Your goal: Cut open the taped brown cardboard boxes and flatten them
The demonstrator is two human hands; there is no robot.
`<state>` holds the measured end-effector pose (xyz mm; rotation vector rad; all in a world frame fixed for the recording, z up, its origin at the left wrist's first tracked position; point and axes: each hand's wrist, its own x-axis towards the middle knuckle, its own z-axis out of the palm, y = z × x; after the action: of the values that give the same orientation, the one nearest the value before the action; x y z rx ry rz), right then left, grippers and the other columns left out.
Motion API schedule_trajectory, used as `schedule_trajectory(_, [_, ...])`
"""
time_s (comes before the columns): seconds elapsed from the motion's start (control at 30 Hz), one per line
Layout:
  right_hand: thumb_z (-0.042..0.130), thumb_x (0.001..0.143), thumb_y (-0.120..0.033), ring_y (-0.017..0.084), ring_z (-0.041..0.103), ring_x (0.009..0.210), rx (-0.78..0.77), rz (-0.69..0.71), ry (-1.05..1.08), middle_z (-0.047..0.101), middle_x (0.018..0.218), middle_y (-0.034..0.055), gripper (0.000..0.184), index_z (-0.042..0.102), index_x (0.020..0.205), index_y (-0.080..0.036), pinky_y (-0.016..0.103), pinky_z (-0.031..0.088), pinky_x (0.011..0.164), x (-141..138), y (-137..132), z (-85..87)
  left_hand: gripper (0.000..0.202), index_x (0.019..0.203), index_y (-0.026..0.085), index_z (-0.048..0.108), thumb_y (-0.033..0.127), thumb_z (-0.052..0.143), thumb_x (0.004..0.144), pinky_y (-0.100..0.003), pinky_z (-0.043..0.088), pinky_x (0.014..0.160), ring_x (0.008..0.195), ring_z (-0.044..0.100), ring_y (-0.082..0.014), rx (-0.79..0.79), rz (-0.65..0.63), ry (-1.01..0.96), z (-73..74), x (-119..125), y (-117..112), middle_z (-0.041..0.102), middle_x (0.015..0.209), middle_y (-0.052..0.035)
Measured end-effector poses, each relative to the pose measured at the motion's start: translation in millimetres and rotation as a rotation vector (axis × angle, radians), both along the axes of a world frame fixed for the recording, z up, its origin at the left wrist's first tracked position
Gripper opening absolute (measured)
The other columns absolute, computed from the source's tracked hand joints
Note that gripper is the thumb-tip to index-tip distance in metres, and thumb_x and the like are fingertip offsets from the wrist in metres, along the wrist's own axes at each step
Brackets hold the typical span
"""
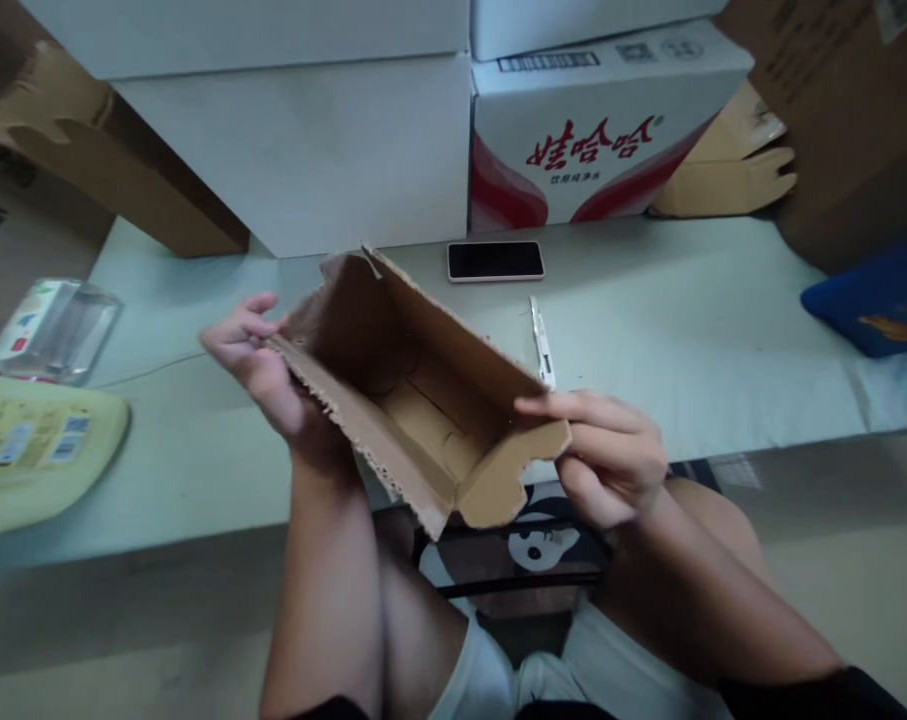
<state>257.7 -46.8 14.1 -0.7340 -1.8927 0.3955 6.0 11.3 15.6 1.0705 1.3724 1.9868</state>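
Open cardboard box (427, 405) mid-view, tilted, in both hands. Left hand (254, 355) part-curled, holding its wall at 9 o'clock. Right hand (610, 450) closed on the end at 3 o'clock, pinching. Phone (496, 261) at 1 o'clock from box, slim white tool (541, 345) at 2.

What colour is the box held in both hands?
The box is brown, best seen in the head view.

An open brown cardboard box (423, 410) with ragged edges is tilted between the hands (614, 450), interior showing.
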Motion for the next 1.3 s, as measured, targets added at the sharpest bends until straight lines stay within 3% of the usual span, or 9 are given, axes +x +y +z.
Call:
schedule_trajectory(0.1, [0.052,0.082,-0.007,0.019,0.076,0.076,-0.086,-0.113,-0.004,0.073,0.132,0.0127,0.029,0.075,0.092,-0.022,0.033,0.063,0.064,3.6,-1.0,-8.8,0.019,0.088,0.025,0.04,0.035,0.053,0.079,-0.036,0.055,0.087,0.093,0.059,-0.0172,0.26,0.078,-0.031,-9.0,2.7,7.5,0.05,0.102,-0.0037])
schedule_trajectory(0.2, [0.053,0.086,-0.01,0.026,0.074,0.109,-0.088,-0.107,-0.07,0.067,0.14,0.0136,0.041,0.074,0.119,-0.022,0.039,0.065,0.084,2.9,0.7,-18.9,0.025,0.092,0.025,0.042,0.042,0.051,0.076,-0.033,0.053,0.073,0.073,0.06,-0.0148,0.269,0.075,0.016,-22.0,-2.6,15.9,0.057,0.09,-0.0006])
schedule_trajectory(0.33, [0.057,0.087,-0.011,0.022,0.071,0.097,0.018,-0.124,-0.054,0.064,0.134,0.0094,0.049,0.069,0.131,-0.029,0.034,0.063,0.071,3.0,2.5,-26.6,0.03,0.102,0.023,0.053,0.029,0.064,0.075,-0.035,0.052,0.088,0.085,0.063,-0.0161,0.172,0.095,0.202,-32.3,-8.4,16.0,0.063,0.092,-0.0024])
schedule_trajectory(0.43, [0.061,0.086,-0.017,0.027,0.066,0.11,0.075,-0.252,0.068,0.055,0.143,0.008,0.06,0.059,0.144,-0.035,0.044,0.061,0.087,4.3,4.2,-28.5,0.029,0.107,0.025,0.059,0.026,0.069,0.08,-0.038,0.051,0.095,0.098,0.064,-0.0188,0.153,0.055,0.296,-35.4,-9.8,12.0,0.065,0.1,-0.0038])
schedule_trajectory(0.53, [0.061,0.091,-0.026,0.034,0.054,0.136,-0.122,-0.123,0.065,0.05,0.152,0.0102,0.068,0.042,0.155,-0.034,0.057,0.05,0.11,3.0,6.8,-32.2,0.03,0.113,0.024,0.06,0.03,0.068,0.085,-0.04,0.05,0.1,0.103,0.065,-0.0198,0.165,0.023,0.331,-40.1,-11.0,10.8,0.065,0.104,-0.0041])
schedule_trajectory(0.7, [0.057,0.097,-0.041,0.034,0.049,0.142,-0.321,0.125,0.059,0.053,0.15,0.0117,0.046,0.052,0.142,-0.033,0.057,0.046,0.113,-2.8,7.3,-47.6,0.031,0.118,0.023,0.06,0.034,0.062,0.089,-0.04,0.049,0.106,0.111,0.064,-0.021,0.133,0.02,0.388,-45.4,-11.8,9.6,0.066,0.113,-0.0053])
schedule_trajectory(1.03, [0.055,0.099,-0.043,0.032,0.048,0.141,-0.317,0.149,0.152,0.051,0.148,0.008,0.04,0.052,0.138,-0.039,0.057,0.044,0.113,-8.5,6.8,-60.7,0.03,0.101,0.024,0.08,0.019,0.054,0.087,-0.043,0.048,0.111,0.117,0.062,-0.0231,0.019,-0.074,0.556,-33.6,-18.2,4.8,0.067,0.119,-0.0059])
schedule_trajectory(1.23, [0.049,0.1,-0.054,0.032,0.051,0.139,-0.402,0.129,0.161,0.049,0.152,0.0096,0.065,0.023,0.158,-0.042,0.059,0.042,0.115,-1.1,9.9,-74.9,0.027,0.092,0.024,0.082,0.021,0.057,0.083,-0.042,0.05,0.107,0.111,0.063,-0.0225,0.002,-0.037,0.505,-37.5,-20.2,5.6,0.069,0.112,-0.0065])
schedule_trajectory(1.3, [0.046,0.101,-0.053,0.032,0.054,0.137,-0.492,0.067,0.137,0.051,0.151,0.0114,0.062,0.025,0.158,-0.039,0.059,0.044,0.114,2.2,12.1,-78.0,0.027,0.089,0.023,0.082,0.02,0.058,0.078,-0.041,0.05,0.107,0.109,0.064,-0.0221,-0.01,-0.008,0.409,-36.5,-21.4,6.9,0.07,0.109,-0.0066])
